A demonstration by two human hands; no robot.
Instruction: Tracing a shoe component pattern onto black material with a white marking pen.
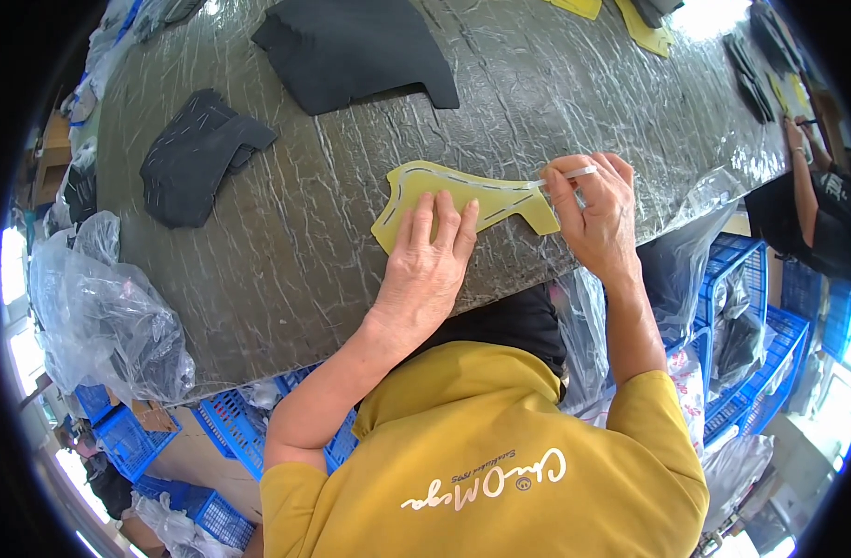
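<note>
A yellow pattern template (486,191) with dashed slots along its outline lies on the table near its front edge. My left hand (421,265) rests flat on its left part, fingers stretched out and pressing down. At its right end, my right hand (594,216) is closed around a thin white pen (582,172). The pen's tip points left and meets the template's upper right edge, by the end of a slot. Whatever lies beneath the template is hidden.
The table (286,279) has a wrinkled, shiny covering. Farther off lie a large dark piece (356,51) and a stack of dark cut pieces with pale marks (197,158). Clear plastic bags (109,312) hang at left; blue crates (746,367) stand at right. Another person (811,205) works at far right.
</note>
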